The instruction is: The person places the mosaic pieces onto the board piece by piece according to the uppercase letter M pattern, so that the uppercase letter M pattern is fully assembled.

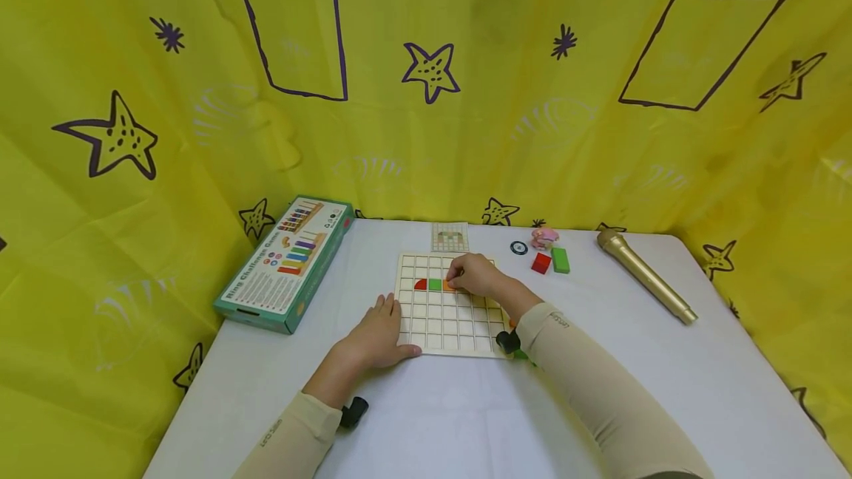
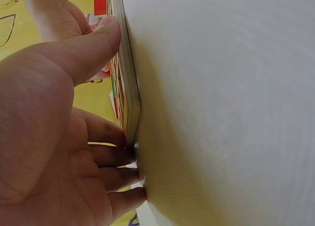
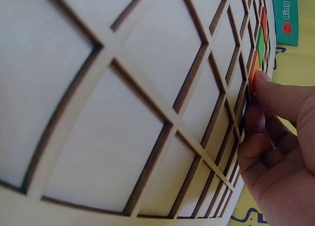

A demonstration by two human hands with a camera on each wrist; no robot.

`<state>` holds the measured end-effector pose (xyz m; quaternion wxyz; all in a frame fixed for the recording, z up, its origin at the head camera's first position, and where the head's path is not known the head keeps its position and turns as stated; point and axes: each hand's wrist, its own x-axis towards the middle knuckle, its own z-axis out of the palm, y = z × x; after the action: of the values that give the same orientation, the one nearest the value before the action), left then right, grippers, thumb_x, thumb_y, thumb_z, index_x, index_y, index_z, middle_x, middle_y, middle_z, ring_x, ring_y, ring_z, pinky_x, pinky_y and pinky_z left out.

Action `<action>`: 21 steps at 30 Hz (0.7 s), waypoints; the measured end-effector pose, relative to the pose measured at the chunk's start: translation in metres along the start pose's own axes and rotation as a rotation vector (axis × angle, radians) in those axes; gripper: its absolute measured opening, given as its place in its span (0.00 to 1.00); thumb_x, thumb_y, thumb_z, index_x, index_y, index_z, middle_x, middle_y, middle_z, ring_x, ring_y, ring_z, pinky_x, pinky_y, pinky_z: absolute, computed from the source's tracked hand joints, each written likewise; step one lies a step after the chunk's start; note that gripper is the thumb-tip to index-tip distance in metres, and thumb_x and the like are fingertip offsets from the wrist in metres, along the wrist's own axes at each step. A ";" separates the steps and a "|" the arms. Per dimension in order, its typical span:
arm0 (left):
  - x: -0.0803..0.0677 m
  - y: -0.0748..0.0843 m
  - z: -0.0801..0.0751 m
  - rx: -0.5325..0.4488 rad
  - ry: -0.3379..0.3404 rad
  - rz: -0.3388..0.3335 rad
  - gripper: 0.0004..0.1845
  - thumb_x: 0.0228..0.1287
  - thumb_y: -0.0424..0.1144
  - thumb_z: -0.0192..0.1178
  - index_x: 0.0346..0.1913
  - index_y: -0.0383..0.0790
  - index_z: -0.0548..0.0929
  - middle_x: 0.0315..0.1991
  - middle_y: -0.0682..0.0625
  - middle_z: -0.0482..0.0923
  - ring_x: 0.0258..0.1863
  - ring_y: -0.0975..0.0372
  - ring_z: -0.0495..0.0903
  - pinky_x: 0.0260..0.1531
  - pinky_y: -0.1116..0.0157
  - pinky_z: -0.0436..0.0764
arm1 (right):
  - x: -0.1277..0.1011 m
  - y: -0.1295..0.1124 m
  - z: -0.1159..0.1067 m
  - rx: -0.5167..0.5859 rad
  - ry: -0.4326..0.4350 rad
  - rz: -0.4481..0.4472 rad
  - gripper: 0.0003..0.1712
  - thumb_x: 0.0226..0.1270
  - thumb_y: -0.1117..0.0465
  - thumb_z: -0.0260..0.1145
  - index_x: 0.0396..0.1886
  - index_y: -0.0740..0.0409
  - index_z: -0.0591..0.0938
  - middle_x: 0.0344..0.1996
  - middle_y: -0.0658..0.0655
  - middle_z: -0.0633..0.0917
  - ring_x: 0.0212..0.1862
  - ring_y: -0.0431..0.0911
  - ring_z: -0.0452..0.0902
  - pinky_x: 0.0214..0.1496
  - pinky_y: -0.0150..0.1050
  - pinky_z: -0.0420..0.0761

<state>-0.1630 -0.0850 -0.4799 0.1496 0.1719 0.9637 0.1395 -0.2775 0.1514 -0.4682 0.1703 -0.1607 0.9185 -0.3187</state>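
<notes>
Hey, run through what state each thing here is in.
Grid board, flat, partly filled
Red quarter-round piece, set in
Green square piece, set in
Orange piece, touched by right hand
Left hand, touching board's edge
Ring Challenge Game box, closed, flat
Pattern card, face up
Gold microphone, lying down
Red block, loose
Green block, loose

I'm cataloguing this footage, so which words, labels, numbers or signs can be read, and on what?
"Ring Challenge Game": on the box, head view.
"Ring Ch": same box, cut off by the frame, right wrist view.
Box's small print: too small to read.
Lettering on the left sleeve and right sleeve: too small to read surely.
Numbers: none readable.
</notes>
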 end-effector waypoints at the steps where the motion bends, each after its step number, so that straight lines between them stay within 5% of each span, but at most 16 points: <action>1: 0.000 0.000 0.000 0.000 0.001 0.001 0.56 0.62 0.63 0.65 0.75 0.21 0.55 0.77 0.30 0.49 0.77 0.41 0.47 0.73 0.49 0.56 | 0.000 0.000 0.000 -0.004 0.002 -0.003 0.03 0.69 0.61 0.70 0.33 0.53 0.85 0.36 0.51 0.83 0.41 0.47 0.74 0.46 0.41 0.75; 21: 0.001 0.002 -0.001 0.004 -0.004 -0.012 0.57 0.62 0.63 0.65 0.75 0.22 0.55 0.78 0.31 0.49 0.78 0.41 0.47 0.74 0.49 0.55 | -0.006 0.003 -0.009 0.016 -0.010 -0.002 0.05 0.66 0.67 0.71 0.40 0.55 0.87 0.37 0.50 0.85 0.40 0.46 0.75 0.45 0.39 0.78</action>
<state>-0.1640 -0.0834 -0.4787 0.1518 0.1669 0.9646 0.1363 -0.2771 0.1612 -0.4623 0.1757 -0.1619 0.9149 -0.3254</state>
